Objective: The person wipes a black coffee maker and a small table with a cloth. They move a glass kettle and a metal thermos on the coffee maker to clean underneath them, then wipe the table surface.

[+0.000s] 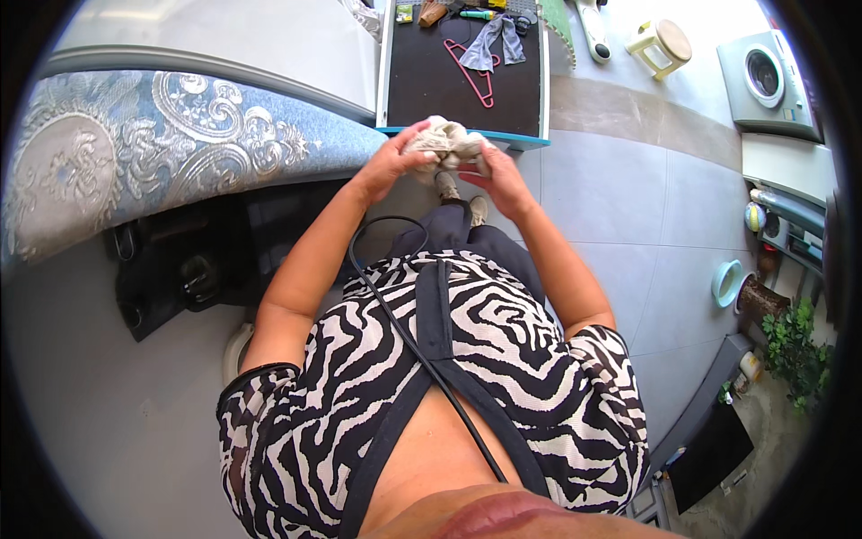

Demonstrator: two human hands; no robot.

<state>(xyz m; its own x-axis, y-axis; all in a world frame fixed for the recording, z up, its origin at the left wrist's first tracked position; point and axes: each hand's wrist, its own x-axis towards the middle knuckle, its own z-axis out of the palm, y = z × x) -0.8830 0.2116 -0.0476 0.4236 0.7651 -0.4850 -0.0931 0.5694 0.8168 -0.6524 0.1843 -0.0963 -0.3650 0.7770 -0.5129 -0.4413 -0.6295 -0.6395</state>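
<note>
Between my two hands, in front of the near edge of a dark-topped table, is a crumpled cream bundle (pixel 446 143), either knitted cloth or yarn; its folds hide which. My left hand (pixel 394 162) grips its left side, with the thumb along the front. On the opposite side, the fingers and thumb of my right hand (pixel 502 178) are closed on the bundle. A pink clothes hanger (pixel 466 73) lies on the table (pixel 421 87) beyond my hands. Partly over the hanger rests a limp grey cloth (pixel 486 48).
Small items, including a teal flashlight (pixel 477 14), sit at the table's far end. A blue patterned padded surface (pixel 222 135) runs along my left. To the right are a stool (pixel 663 44), a washing machine (pixel 764 77), a light-blue basin (pixel 727 284) and a leafy plant (pixel 798 347).
</note>
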